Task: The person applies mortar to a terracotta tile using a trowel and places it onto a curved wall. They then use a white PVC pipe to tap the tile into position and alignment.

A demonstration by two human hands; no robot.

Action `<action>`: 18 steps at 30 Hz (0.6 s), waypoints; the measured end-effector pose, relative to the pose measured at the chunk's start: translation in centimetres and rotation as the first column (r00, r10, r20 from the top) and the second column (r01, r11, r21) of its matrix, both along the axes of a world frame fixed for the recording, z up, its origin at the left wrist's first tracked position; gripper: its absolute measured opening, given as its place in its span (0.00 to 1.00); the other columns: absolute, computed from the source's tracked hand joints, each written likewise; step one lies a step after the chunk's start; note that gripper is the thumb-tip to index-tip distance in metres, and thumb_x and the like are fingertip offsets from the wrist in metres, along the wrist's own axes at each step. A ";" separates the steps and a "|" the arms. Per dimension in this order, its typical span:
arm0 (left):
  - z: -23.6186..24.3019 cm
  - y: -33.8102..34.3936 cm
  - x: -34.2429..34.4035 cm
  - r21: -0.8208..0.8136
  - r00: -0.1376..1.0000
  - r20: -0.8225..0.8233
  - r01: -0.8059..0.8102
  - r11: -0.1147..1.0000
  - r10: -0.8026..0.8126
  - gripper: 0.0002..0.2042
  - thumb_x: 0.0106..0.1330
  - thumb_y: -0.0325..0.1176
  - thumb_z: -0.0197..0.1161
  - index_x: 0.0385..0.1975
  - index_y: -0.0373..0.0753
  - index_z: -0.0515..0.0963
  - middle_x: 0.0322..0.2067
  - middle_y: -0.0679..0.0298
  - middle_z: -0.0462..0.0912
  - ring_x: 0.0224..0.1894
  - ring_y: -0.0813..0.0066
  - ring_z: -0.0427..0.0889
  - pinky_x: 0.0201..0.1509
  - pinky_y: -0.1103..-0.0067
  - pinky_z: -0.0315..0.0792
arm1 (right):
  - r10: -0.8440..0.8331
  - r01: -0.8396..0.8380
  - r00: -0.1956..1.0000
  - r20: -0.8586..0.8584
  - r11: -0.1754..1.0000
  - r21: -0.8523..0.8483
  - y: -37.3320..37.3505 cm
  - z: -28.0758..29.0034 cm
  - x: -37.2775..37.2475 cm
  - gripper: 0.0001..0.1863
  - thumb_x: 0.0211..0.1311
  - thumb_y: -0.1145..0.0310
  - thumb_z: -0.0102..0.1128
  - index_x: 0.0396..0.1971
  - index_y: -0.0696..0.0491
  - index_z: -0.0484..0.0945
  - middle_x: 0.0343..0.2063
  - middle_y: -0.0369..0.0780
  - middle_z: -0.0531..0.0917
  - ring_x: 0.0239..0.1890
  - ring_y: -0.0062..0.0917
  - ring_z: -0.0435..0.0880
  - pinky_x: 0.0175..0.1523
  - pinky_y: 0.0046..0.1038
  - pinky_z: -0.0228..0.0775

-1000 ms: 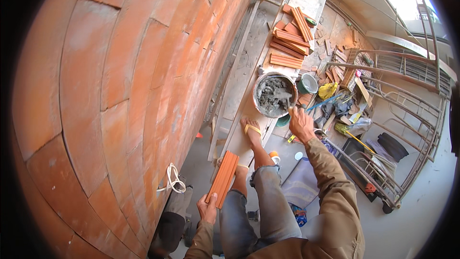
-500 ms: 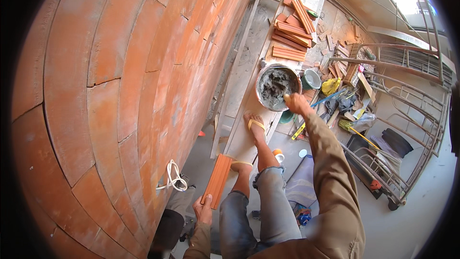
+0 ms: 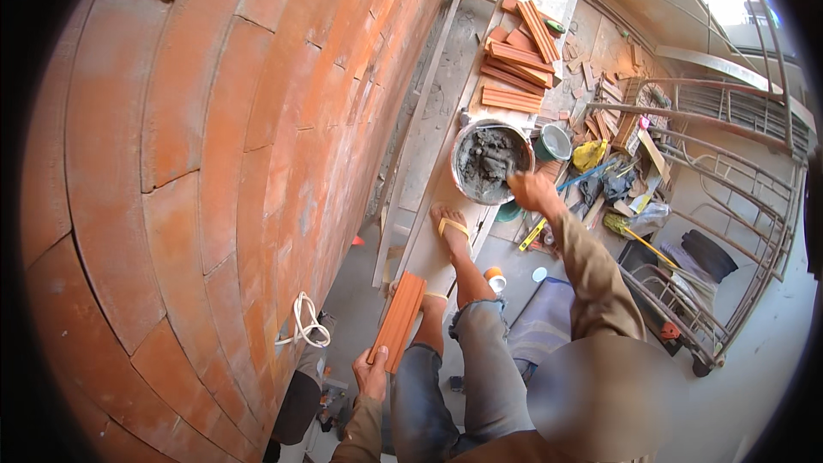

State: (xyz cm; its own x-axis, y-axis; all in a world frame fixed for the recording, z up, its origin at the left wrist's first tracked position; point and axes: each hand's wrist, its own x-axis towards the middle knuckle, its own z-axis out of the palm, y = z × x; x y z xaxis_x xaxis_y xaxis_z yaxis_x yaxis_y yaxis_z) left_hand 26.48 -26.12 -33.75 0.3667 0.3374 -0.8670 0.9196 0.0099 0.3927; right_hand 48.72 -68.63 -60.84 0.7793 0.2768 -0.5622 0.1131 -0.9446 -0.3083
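Note:
My left hand (image 3: 373, 373) holds a long orange tile (image 3: 399, 319) by its lower end, down beside my left leg. My right hand (image 3: 530, 190) reaches out to the rim of a round metal pan (image 3: 463, 144) filled with grey mortar (image 3: 489, 163); it looks closed on a tool that dips into the mortar, but the tool is mostly hidden. The pan rests on a long wooden plank (image 3: 446, 206) that I stand on, my foot in a yellow sandal (image 3: 452, 227) just below the pan.
A curved wall of orange tiles (image 3: 214, 163) fills the left. A stack of orange tiles (image 3: 514, 69) lies on the plank beyond the pan. A green bucket (image 3: 554, 142), debris and tools lie below on the right, with metal railings (image 3: 729, 231) beyond. A white cord (image 3: 307, 324) hangs at the wall.
My right hand has moved from the pan's lower right to its rim and into the mortar. The tile in my left hand has stayed almost still.

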 end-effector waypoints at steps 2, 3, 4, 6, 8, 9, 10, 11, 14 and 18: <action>1.1 0.1 -0.3 0.018 1.000 -0.017 0.013 1.000 -0.013 0.11 0.69 0.34 0.62 0.33 0.30 0.79 0.29 0.69 0.77 0.33 0.84 0.70 0.37 0.80 0.67 | -0.038 0.013 0.984 -0.173 0.989 -0.144 4.5 6.8 -0.2 0.14 0.68 0.63 0.47 0.46 0.54 0.74 0.32 0.54 0.85 0.32 0.43 0.87 0.36 0.45 0.80; 1.2 -0.4 0.2 0.009 1.000 -0.009 -0.004 1.000 0.004 0.11 0.69 0.34 0.62 0.33 0.30 0.79 0.29 0.69 0.77 0.33 0.84 0.70 0.36 0.80 0.67 | -0.008 -0.030 0.988 -0.157 0.971 -0.237 5.2 7.0 -1.4 0.15 0.67 0.62 0.49 0.46 0.57 0.74 0.35 0.55 0.84 0.35 0.41 0.88 0.37 0.44 0.80; 1.0 -0.9 0.9 -0.005 1.000 -0.005 -0.010 1.000 0.010 0.11 0.69 0.34 0.62 0.33 0.30 0.79 0.29 0.69 0.77 0.33 0.84 0.70 0.36 0.80 0.67 | -0.001 -0.038 0.988 -0.151 0.966 -0.255 5.0 4.8 -3.2 0.15 0.67 0.64 0.49 0.46 0.57 0.74 0.36 0.54 0.85 0.35 0.42 0.88 0.37 0.43 0.81; 0.1 -2.1 2.2 -0.027 1.000 -0.001 -0.003 1.000 0.003 0.11 0.69 0.34 0.62 0.33 0.30 0.79 0.29 0.69 0.77 0.33 0.84 0.70 0.36 0.80 0.67 | -0.071 0.040 0.989 -0.127 0.973 -0.228 3.8 -1.2 -5.2 0.14 0.66 0.65 0.49 0.45 0.56 0.76 0.35 0.53 0.84 0.35 0.44 0.87 0.38 0.43 0.80; -0.5 -2.7 3.0 -0.047 0.999 -0.014 0.033 0.998 -0.033 0.11 0.69 0.34 0.62 0.33 0.29 0.79 0.29 0.69 0.77 0.33 0.84 0.71 0.36 0.80 0.67 | -0.234 0.219 0.966 -0.107 0.966 -0.139 1.8 -6.2 -4.9 0.14 0.65 0.64 0.49 0.43 0.55 0.77 0.29 0.52 0.84 0.34 0.47 0.86 0.39 0.45 0.79; -1.1 -2.4 2.8 -0.028 0.997 0.005 0.075 0.997 -0.075 0.11 0.69 0.34 0.62 0.34 0.29 0.79 0.30 0.67 0.78 0.33 0.83 0.72 0.36 0.80 0.69 | -0.291 0.282 0.939 -0.181 0.956 -0.075 0.9 -6.6 -3.8 0.15 0.64 0.61 0.49 0.36 0.57 0.78 0.28 0.54 0.84 0.35 0.49 0.85 0.40 0.46 0.79; -1.4 -1.7 2.2 -0.030 0.991 0.011 0.132 0.991 -0.132 0.12 0.69 0.34 0.62 0.36 0.28 0.80 0.31 0.66 0.79 0.33 0.82 0.73 0.37 0.79 0.70 | -0.351 0.353 0.902 -0.250 0.935 -0.038 -0.7 -6.4 -2.6 0.18 0.63 0.57 0.50 0.28 0.59 0.79 0.28 0.55 0.83 0.35 0.51 0.85 0.42 0.46 0.78; -0.5 -0.4 0.9 0.047 0.992 0.014 0.125 0.991 -0.126 0.13 0.69 0.34 0.62 0.37 0.27 0.80 0.31 0.65 0.81 0.33 0.81 0.74 0.37 0.78 0.72 | -0.151 0.204 0.939 -0.308 0.967 0.149 2.5 -2.6 1.0 0.20 0.63 0.55 0.51 0.25 0.59 0.78 0.27 0.56 0.83 0.36 0.52 0.84 0.42 0.47 0.77; 1.5 -1.1 1.3 0.025 0.999 0.016 -0.030 0.999 0.030 0.12 0.69 0.33 0.61 0.36 0.27 0.79 0.30 0.67 0.78 0.34 0.83 0.71 0.37 0.80 0.68 | -0.195 0.199 0.954 -0.227 0.980 -0.006 2.3 5.2 2.0 0.13 0.62 0.61 0.51 0.33 0.56 0.78 0.27 0.53 0.83 0.33 0.52 0.84 0.38 0.47 0.76; 0.3 -0.6 0.8 0.034 1.000 -0.017 0.026 0.999 -0.025 0.12 0.69 0.34 0.61 0.35 0.27 0.79 0.29 0.67 0.78 0.33 0.82 0.71 0.35 0.79 0.68 | -0.012 0.039 0.990 0.143 0.982 -0.187 -0.2 8.2 1.0 0.12 0.63 0.66 0.51 0.31 0.60 0.78 0.27 0.53 0.84 0.31 0.45 0.88 0.37 0.44 0.80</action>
